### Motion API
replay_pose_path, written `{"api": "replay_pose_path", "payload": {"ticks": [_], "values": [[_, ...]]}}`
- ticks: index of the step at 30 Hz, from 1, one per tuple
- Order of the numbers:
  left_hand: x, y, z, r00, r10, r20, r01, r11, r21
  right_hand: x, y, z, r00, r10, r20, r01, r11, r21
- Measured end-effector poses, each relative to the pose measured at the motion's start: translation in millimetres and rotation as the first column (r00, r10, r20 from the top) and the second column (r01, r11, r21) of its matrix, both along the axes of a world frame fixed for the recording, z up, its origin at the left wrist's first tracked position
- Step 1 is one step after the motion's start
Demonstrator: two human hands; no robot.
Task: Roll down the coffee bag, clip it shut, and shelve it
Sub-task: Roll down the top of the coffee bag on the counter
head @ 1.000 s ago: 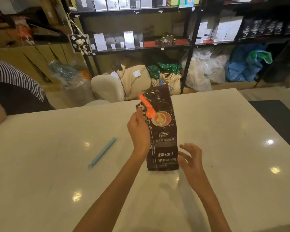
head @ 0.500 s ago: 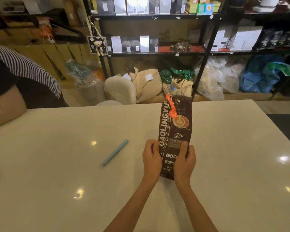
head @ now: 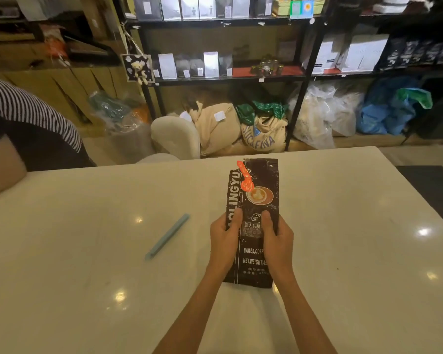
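Both hands gripped the dark coffee bag on the pale surface.

At far left sat a person in a striped sleeve; a light blue clip lay on the surface, well apart from the bag. The left hand and right hand were clamped on the sides of the coffee bag, thumbs across its front, its top unrolled. Black shelves stood beyond.
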State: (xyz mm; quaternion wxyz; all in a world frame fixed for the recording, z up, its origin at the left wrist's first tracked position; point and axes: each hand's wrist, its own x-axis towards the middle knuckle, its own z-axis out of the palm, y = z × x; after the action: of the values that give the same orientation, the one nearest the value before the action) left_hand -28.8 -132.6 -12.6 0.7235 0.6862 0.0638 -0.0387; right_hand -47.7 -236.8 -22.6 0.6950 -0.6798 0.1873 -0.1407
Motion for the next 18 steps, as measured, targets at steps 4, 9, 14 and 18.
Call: {"api": "replay_pose_path", "payload": {"ticks": [4,9,14,18], "values": [[2.3,4.4,2.1,0.994,-0.096,0.047,0.098,0.993,-0.063,-0.1,-9.4,-0.2,0.997,0.078,-0.022,-0.075,0.993,0.091],[3.0,15.7,4.0,0.955,-0.238,0.176,0.235,0.971,0.037,0.2,-29.6,-1.7,0.951,0.269,0.151,-0.282,0.957,0.07],[9.4,25.3,-7.1,0.94,-0.295,0.171,0.23,0.919,0.32,-3.6,-37.8,-7.5,0.937,0.349,0.031,-0.339,0.926,-0.166],[10.3,31.0,-9.6,0.929,-0.363,0.076,0.359,0.931,0.057,-4.7,-34.2,-10.2,0.983,0.174,0.063,-0.17,0.984,-0.052]]}}
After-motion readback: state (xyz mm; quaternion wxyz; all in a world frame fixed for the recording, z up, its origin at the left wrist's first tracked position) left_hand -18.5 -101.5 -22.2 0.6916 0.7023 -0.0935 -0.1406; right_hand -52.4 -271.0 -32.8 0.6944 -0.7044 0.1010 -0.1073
